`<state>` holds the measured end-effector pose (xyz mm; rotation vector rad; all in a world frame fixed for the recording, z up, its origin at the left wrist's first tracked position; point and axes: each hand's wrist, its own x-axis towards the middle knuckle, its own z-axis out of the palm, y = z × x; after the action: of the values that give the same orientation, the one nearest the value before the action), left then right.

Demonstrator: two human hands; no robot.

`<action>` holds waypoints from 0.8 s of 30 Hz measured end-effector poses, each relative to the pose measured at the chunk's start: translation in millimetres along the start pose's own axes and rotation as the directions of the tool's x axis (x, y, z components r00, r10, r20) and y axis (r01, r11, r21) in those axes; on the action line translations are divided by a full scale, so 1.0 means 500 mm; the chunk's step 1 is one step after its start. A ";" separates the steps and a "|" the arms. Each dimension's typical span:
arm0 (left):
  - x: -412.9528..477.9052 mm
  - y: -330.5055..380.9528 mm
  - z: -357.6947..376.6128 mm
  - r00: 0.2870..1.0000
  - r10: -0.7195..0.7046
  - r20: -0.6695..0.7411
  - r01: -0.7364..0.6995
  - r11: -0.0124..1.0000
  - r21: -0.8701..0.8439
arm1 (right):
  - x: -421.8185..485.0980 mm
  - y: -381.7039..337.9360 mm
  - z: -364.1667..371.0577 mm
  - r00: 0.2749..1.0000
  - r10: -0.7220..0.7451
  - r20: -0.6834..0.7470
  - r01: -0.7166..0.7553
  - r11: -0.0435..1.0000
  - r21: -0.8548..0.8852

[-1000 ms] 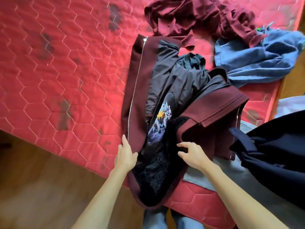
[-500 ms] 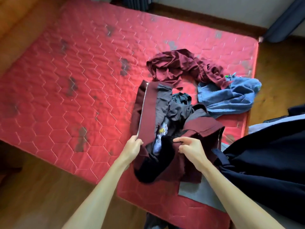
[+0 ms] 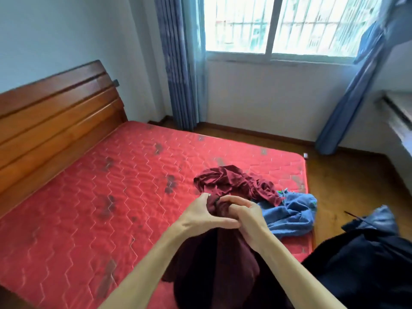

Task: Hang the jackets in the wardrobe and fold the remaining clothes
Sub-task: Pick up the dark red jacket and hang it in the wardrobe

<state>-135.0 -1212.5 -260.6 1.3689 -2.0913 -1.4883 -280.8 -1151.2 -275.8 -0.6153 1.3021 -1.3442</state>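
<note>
Early yet, I judge: left hand (image 3: 200, 217) and right hand (image 3: 248, 220) hold the jacket (image 3: 218, 266) up by its top, fingers (image 3: 236, 201) curled tight on it, above the bed (image 3: 111, 197). Not yet hung. Maroon cloth (image 3: 225, 180) and blue garment (image 3: 289, 214) lie crumpled, unfolded.

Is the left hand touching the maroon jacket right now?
Touching. The head view shows the left hand curled round the bunched top of the maroon jacket, beside the right hand, which grips it too; the jacket hangs below both.
</note>
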 end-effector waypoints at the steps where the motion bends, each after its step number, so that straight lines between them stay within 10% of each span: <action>1: -0.004 0.019 -0.015 0.999 0.033 0.013 -0.034 0.997 0.067 | -0.011 -0.022 0.003 0.999 -0.023 0.031 0.023 1.000 0.004; 8: -0.042 0.135 -0.125 0.959 0.249 -0.137 -0.196 0.929 0.314 | -0.070 -0.166 -0.001 0.923 -0.077 0.377 0.207 0.926 -0.317; 12: -0.077 0.194 -0.187 0.875 0.420 -0.239 -0.291 0.854 0.432 | -0.056 -0.214 -0.019 0.859 -0.407 0.310 0.498 0.528 -0.688; 14: -0.106 0.235 -0.214 0.813 0.529 -0.242 -0.380 0.798 0.469 | -0.057 -0.237 -0.015 0.849 -0.344 0.401 0.520 0.420 -0.744; 18: -0.166 0.347 -0.244 0.767 0.635 -0.087 -0.478 0.657 0.583 | -0.076 -0.279 0.066 0.758 -0.309 0.575 0.651 0.427 -0.628; 24: -0.206 0.431 -0.257 0.716 0.680 -0.157 -0.311 0.512 0.801 | -0.066 -0.328 0.138 0.732 -0.643 0.224 0.652 0.567 -0.504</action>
<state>-116.0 -1200.9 9.5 0.9491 -2.5050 0.0010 -265.8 -1180.0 -97.7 -1.6543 1.5342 -1.5146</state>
